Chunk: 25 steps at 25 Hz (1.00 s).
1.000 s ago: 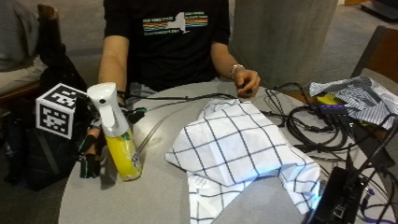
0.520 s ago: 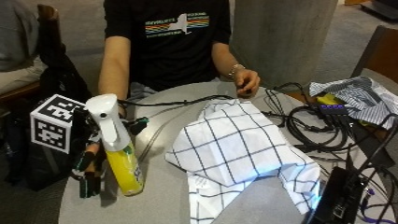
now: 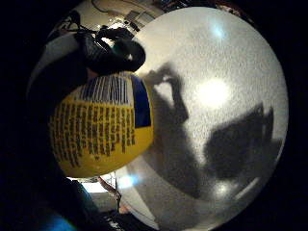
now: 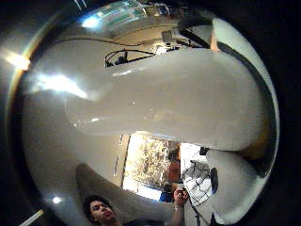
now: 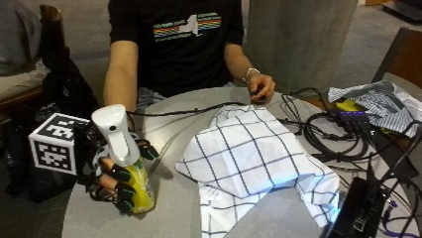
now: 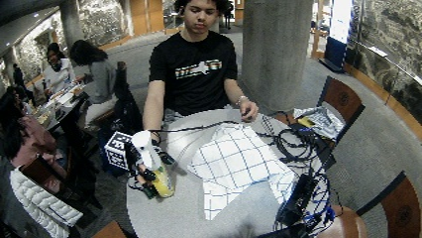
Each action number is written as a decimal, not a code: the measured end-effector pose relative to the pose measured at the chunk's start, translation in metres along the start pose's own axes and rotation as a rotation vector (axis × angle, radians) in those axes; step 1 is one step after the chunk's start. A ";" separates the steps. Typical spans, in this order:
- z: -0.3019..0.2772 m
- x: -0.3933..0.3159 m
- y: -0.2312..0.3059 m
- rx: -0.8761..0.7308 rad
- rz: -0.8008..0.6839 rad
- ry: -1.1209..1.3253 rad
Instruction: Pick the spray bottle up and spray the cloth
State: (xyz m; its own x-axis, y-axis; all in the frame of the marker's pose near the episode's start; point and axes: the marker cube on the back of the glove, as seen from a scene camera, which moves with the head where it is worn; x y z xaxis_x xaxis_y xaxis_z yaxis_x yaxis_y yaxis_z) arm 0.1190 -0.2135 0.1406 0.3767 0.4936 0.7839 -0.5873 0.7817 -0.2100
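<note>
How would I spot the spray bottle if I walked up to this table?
Look at the round grey table, at the edge beside the checked cloth. The spray bottle stands there, gripped by the gloved right hand; its white trigger head and yellow body stand out.

Spray bottle's (image 5: 125,163) base behind gloved fingers (image 5: 122,191); nozzle tip unseen.

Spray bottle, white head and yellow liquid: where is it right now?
In the outside view the spray bottle stands near the round grey table's edge, gripped by the gloved right hand, apart from the white checked cloth.
</note>
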 end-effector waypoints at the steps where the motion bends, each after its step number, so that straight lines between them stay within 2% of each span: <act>1: -0.001 -0.003 0.003 -0.013 -0.017 0.002; 6: -0.012 -0.030 0.026 -0.134 -0.097 0.024; 10: -0.011 -0.063 0.051 -0.298 -0.137 0.093; 16: 0.008 -0.085 0.083 -0.560 -0.058 0.203; 25: 0.023 -0.084 0.092 -0.739 0.064 0.436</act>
State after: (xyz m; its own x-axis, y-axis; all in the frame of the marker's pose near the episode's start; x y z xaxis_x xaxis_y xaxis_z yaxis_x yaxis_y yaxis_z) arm 0.0171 -0.1917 0.0690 0.6894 0.5295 0.4944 -0.0571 0.7201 -0.6916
